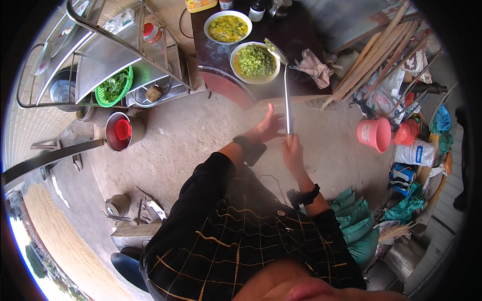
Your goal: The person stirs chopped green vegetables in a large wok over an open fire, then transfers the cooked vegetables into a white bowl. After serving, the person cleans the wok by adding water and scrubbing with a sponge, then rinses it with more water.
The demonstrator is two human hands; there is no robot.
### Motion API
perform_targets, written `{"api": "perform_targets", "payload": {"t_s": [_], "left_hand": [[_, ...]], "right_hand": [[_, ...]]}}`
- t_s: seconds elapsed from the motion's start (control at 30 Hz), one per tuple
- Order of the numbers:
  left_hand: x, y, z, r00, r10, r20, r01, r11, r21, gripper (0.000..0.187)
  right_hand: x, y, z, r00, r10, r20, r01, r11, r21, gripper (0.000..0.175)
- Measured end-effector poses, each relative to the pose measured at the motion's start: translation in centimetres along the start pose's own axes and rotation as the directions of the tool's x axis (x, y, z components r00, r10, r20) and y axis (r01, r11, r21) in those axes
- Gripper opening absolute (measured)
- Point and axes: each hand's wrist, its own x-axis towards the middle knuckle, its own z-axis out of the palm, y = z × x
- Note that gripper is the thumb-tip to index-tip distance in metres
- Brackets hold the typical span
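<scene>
My right hand [292, 153] grips the wooden end of a long-handled metal cooking spatula [287, 96]. Its head, with green bits stuck to it, is over the right rim of a white bowl [241, 76] full of chopped greens in yellowish liquid [256, 61]. My left hand [265, 124] is held just left of the shaft, thumb raised and fingers apart, with nothing in it. Farther back is a second white bowl [208, 34], holding a yellow and green egg-like dish [228, 28]. Both bowls stand on a dark tabletop [301, 30].
A crumpled cloth [313, 68] lies right of the bowls, near wooden poles [376, 56]. On the left, a metal rack [109, 37] holds a green basket of leaves [115, 86]; a bucket [113, 145] stands below. A pink bucket [373, 134] and green sacks [352, 225] occupy the right.
</scene>
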Motion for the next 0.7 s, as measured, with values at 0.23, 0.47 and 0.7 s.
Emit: {"api": "perform_targets", "payload": {"t_s": [0.23, 0.47, 0.7], "left_hand": [[1.8, 0.3, 0.1, 0.997, 0.076, 0.013, -0.076, 0.997, -0.024, 0.115], [2.4, 1.1, -0.2, 0.992, 0.128, 0.008, -0.128, 0.992, -0.024, 0.115], [1.9, 0.4, 1.0, 0.992, 0.122, -0.027, -0.12, 0.992, 0.044, 0.107]], "right_hand": [[-0.8, 2.2, 2.1, 0.999, 0.053, -0.001, -0.052, 0.981, -0.187, 0.023], [0.0, 2.6, 0.9, 1.0, 0.006, 0.013, -0.005, 1.0, -0.029, 0.021], [-1.3, 3.1, 2.0, 0.999, -0.048, 0.016, 0.05, 0.98, -0.194, 0.021]]}}
